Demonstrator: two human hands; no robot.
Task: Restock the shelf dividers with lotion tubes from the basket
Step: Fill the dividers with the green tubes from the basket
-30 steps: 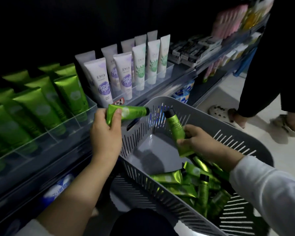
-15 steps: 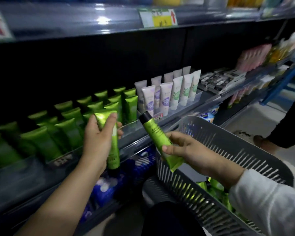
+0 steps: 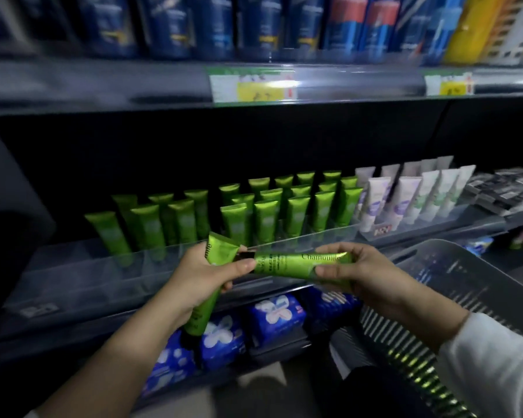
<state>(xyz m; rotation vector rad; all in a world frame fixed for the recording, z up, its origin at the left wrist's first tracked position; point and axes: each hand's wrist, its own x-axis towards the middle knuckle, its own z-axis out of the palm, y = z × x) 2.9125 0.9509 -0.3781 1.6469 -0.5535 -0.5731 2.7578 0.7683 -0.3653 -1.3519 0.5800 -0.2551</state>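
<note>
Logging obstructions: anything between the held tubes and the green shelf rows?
Only the clear front rail before the green rows; cap-down tube in left hand and sideways tube in right hand must pass over it.

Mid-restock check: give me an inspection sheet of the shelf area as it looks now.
Surface: shelf dividers, green tubes standing in rows behind.
Job's things: one tube in each hand; more show through the basket slats.
Clutter: nothing seen.
Grippers: left hand grips the slanted tube, cap down; right hand holds the level tube, cap leftward.
Cables: nothing seen.
Surroundings: white tubes alongside, blue packs below, blue bottles and price labels above.
</note>
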